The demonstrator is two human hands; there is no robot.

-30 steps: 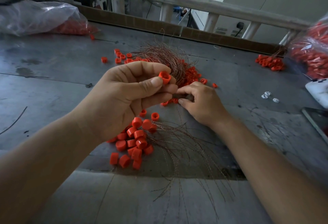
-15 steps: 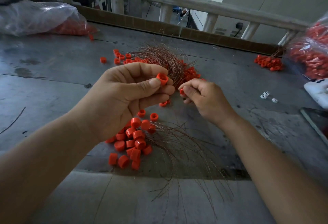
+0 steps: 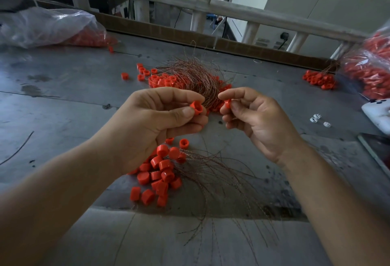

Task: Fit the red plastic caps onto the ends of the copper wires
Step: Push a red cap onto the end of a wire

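- Raised off the bench (image 3: 63, 118) since a second ago, the right hand (image 3: 259, 126) pinches a small red cap (image 3: 227, 103).
- I see the left hand (image 3: 152, 130) pinching a hollow red cap (image 3: 196, 108).

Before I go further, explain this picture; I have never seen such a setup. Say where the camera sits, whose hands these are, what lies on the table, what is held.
No machine here: one camera worn on a person's head looks down at their two bare hands. On the grey table lie a tangled bundle of thin copper wires, a heap of red plastic caps and a clear plastic bag of caps. The left hand pinches one red cap. The right hand pinches a small red piece, probably another cap.
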